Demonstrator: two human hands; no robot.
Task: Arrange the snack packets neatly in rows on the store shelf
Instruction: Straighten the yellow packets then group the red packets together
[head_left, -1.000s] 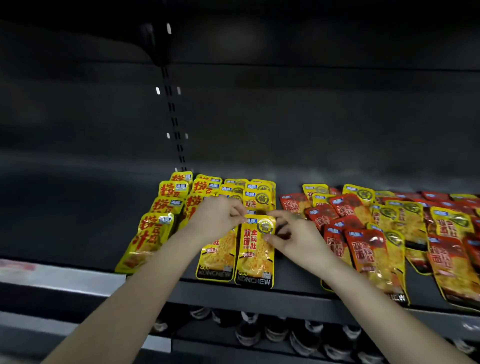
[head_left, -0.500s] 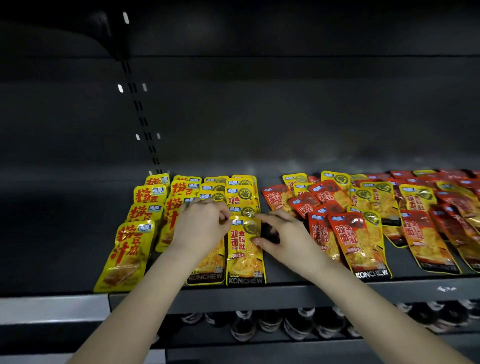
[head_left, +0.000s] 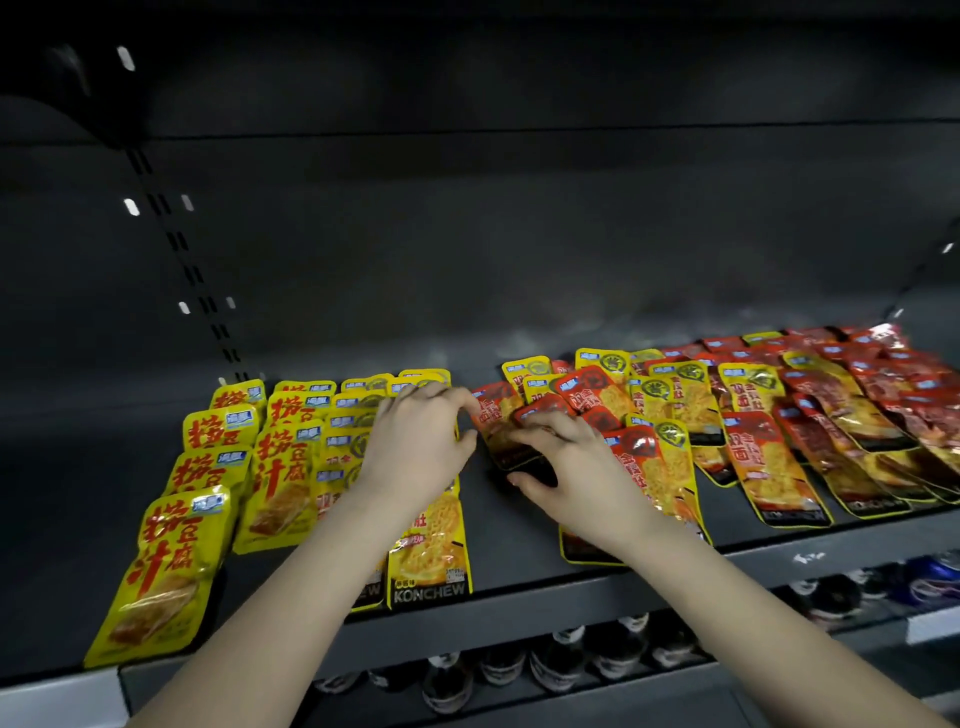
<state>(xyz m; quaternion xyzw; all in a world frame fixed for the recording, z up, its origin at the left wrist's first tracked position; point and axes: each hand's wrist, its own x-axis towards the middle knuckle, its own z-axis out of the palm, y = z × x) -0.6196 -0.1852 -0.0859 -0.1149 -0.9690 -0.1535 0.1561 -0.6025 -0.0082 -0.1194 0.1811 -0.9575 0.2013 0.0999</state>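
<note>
Your right hand (head_left: 566, 467) has its fingers bent round a red packet (head_left: 496, 431), with the thumb under its bottom end. Your left hand (head_left: 415, 447) lies on the yellow packets (head_left: 291, 467), fingertips at the red packet's top corner; I cannot tell if they pinch it. If you pull it out fast, the pile (head_left: 753, 395) just right of your right hand may slide. Your left wrist may bump the yellow rows crooked.
</note>
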